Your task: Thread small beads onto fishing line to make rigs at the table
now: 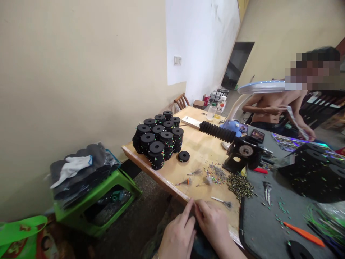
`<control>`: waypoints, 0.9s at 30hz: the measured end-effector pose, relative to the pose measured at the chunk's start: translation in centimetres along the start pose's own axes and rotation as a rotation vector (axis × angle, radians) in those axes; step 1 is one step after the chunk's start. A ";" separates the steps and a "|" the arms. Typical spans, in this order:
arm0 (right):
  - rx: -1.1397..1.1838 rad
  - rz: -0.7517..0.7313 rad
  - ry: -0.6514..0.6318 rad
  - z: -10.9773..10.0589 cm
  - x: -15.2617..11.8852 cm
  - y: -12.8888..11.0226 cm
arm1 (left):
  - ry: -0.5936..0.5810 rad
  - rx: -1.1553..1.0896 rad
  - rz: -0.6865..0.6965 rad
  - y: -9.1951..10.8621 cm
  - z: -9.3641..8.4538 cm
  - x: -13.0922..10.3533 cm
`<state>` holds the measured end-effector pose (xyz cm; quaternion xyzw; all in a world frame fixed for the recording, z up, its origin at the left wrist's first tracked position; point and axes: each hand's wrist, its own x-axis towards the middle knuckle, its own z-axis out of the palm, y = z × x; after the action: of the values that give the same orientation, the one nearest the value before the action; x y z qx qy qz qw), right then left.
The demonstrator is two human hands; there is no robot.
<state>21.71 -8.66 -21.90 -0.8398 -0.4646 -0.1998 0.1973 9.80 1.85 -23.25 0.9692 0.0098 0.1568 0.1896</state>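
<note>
My left hand (178, 232) and my right hand (213, 220) meet at the table's front edge, fingertips close together. Both have their fingers closed in a pinch; whatever is between them is too small to make out. Just beyond them, a thin white stick with a dark bristly tip (221, 201) lies on the wooden table (161, 177). Small tufted pieces (184, 182) lie farther left. Near these are a heap of tiny coloured beads (212, 176) and a pile of dark brassy beads (240, 186).
Stacked black foam spools (156, 147) stand at the back left, a single spool (183, 156) beside them. A black clamp-like device (242, 153) carries a rod of foam discs. An orange-handled tool (304, 233) lies on the grey mat (258, 219). Across sits another person (280, 108) holding a strip.
</note>
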 end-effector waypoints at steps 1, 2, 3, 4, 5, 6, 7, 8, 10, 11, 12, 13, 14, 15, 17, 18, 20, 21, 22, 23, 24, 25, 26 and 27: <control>-0.004 -0.002 0.001 0.0 0.0 0.0 | -0.003 0.005 -0.002 0.0 -0.1 0.0; -0.007 -0.005 0.001 0.1 0.0 -0.1 | -0.006 0.007 -0.004 0.0 -0.2 0.0; -0.011 -0.007 0.002 0.1 0.1 -0.2 | -0.010 0.006 -0.004 -0.1 -0.2 0.0; -0.012 -0.009 0.002 0.1 0.1 -0.2 | -0.014 0.004 -0.002 -0.2 -0.3 0.0; -0.012 -0.007 0.003 0.1 0.2 -0.3 | -0.017 0.002 -0.001 -0.3 -0.4 -0.1; -0.013 -0.004 0.002 0.2 0.2 -0.4 | -0.020 0.000 -0.002 -0.4 -0.4 -0.1; -0.013 0.000 0.003 0.2 0.3 -0.4 | -0.022 -0.001 -0.003 -0.5 -0.5 -0.1; -0.013 0.004 0.006 0.3 0.4 -0.5 | -0.025 -0.002 -0.002 -0.6 -0.5 -0.1; -0.009 0.012 0.011 0.3 0.4 -0.6 | -0.033 -0.001 -0.003 -0.8 -0.6 -0.1; -0.007 0.015 0.012 0.4 0.5 -0.6 | -0.039 -0.002 -0.001 -0.9 -0.6 -0.1; -0.004 0.018 0.010 0.4 0.5 -0.7 | -0.045 -0.004 0.000 -1.0 -0.6 -0.1; -0.002 0.022 0.004 0.5 0.5 -0.7 | -0.051 -0.008 -0.001 -1.1 -0.6 -0.1; 0.001 0.025 -0.005 0.5 0.5 -0.7 | -0.060 -0.014 -0.005 -1.2 -0.6 -0.1; 0.006 0.026 -0.012 0.6 0.4 -0.7 | -0.068 -0.020 -0.009 -1.2 -0.6 0.0; 0.019 0.024 -0.023 0.7 0.4 -0.6 | -0.086 -0.031 -0.020 -1.3 -0.6 0.0; 0.025 0.022 -0.025 0.7 0.3 -0.6 | -0.097 -0.034 -0.026 -1.3 -0.6 0.0; 0.033 0.016 -0.029 0.8 0.3 -0.6 | -0.119 -0.029 -0.036 -1.3 -0.7 0.1; 0.034 0.013 -0.029 0.9 0.3 -0.6 | -0.130 -0.022 -0.040 -1.2 -0.7 0.2; 0.033 0.011 -0.026 1.0 0.3 -0.6 | -0.143 -0.014 -0.041 -1.2 -0.8 0.2; 0.033 0.007 -0.022 1.0 0.3 -0.5 | -0.157 -0.003 -0.041 -1.3 -0.8 0.2; 0.033 0.003 -0.017 1.0 0.3 -0.5 | -0.172 0.009 -0.040 -1.3 -0.9 0.3; 0.034 -0.003 -0.013 1.0 0.3 -0.5 | -0.188 0.023 -0.038 -1.4 -1.0 0.3; 0.036 -0.009 -0.010 1.1 0.2 -0.5 | -0.205 0.037 -0.036 -1.6 -1.1 0.4; 0.040 -0.016 -0.009 1.0 0.2 -0.5 | -0.222 0.049 -0.034 -1.8 -1.2 0.5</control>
<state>21.56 -7.76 -22.61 -0.8329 -0.4759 -0.1885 0.2103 9.93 3.98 -22.69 0.9846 0.0090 0.0451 0.1685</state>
